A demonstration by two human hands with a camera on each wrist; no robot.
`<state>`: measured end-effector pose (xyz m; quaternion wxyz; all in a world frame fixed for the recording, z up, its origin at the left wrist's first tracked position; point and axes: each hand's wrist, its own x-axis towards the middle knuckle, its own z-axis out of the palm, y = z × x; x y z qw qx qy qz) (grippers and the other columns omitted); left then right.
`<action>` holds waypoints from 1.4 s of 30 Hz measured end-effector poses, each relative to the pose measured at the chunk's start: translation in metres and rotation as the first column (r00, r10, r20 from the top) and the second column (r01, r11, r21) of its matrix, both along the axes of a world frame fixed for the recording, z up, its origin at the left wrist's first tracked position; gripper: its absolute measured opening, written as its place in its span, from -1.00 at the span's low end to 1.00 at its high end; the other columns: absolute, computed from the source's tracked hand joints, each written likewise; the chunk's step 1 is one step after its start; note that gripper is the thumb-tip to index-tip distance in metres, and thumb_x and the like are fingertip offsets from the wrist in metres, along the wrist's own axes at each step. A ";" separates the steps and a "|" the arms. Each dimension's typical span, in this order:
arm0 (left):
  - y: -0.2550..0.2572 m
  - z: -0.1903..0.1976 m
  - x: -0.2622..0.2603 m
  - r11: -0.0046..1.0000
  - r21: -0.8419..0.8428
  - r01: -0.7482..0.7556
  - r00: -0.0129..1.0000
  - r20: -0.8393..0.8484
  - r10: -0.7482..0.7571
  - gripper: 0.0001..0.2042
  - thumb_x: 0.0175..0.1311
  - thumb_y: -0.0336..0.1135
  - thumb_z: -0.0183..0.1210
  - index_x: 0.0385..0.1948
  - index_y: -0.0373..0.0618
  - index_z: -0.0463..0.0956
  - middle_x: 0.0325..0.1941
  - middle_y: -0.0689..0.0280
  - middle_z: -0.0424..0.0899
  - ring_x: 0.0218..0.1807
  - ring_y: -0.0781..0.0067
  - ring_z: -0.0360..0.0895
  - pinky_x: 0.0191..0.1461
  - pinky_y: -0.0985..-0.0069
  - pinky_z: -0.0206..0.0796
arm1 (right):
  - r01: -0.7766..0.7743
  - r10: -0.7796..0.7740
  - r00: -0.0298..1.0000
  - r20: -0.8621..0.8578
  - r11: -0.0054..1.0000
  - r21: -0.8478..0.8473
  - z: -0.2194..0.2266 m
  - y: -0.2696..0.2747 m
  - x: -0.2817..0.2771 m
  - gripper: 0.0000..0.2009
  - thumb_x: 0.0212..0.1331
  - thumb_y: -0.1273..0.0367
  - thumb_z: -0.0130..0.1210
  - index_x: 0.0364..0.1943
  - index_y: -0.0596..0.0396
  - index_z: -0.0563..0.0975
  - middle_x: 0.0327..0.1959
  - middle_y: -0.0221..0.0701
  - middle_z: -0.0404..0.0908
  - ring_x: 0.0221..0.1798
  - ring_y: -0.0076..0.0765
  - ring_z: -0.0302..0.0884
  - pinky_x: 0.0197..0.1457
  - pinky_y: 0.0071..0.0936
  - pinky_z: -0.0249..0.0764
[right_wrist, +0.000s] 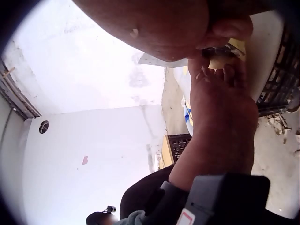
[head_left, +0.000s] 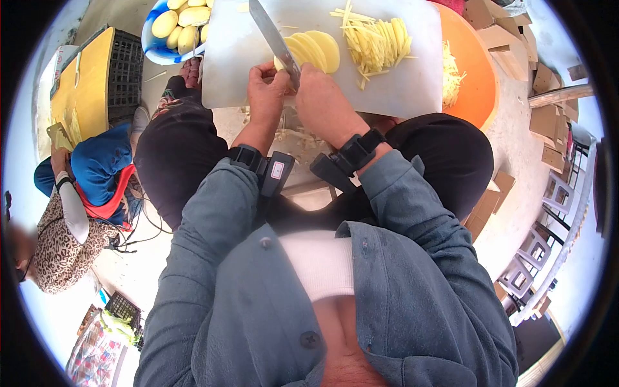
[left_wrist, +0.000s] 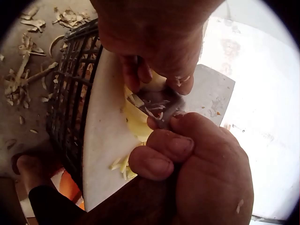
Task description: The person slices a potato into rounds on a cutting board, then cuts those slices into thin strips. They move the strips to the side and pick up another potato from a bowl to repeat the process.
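Note:
My right hand (head_left: pixel 327 106) grips a kitchen knife (head_left: pixel 274 35), its broad blade pointing away over the white cutting board (head_left: pixel 225 77). Close on the blade's left, my left hand (head_left: pixel 265 95) holds a peeled potato piece (left_wrist: pixel 154 83) with curled fingers, which partly hide it. Fanned potato slices (head_left: pixel 322 48) lie on the board just beyond the knife. Farther right on the board is a heap of potato strips (head_left: pixel 377 45). In the left wrist view, the knife blade (left_wrist: pixel 213 89) shows between both hands, with bits stuck near the handle.
Under the board stands a black plastic crate (left_wrist: pixel 70 93). An orange basin (head_left: pixel 485 84) with more strips is at the right, and a blue-and-white basin (head_left: pixel 155 48) of whole potatoes at the upper left. Another person (head_left: pixel 71 238) sits at the left beside a yellow board (head_left: pixel 84 84).

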<state>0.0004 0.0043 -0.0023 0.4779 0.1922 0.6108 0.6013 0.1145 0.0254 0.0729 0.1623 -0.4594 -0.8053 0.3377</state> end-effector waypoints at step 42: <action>0.001 -0.008 0.002 1.000 -0.002 0.026 0.988 -0.151 -0.026 -0.65 0.20 -0.36 0.24 -0.08 -0.28 0.32 -0.23 0.23 0.49 -0.27 0.52 0.52 -0.39 0.57 0.48 | 0.100 -0.097 0.988 -0.121 0.995 0.013 0.029 0.015 0.020 -0.85 0.13 0.49 -0.08 -0.28 0.33 0.41 -0.33 0.13 0.54 -0.19 0.33 0.48 -0.11 -0.03 0.42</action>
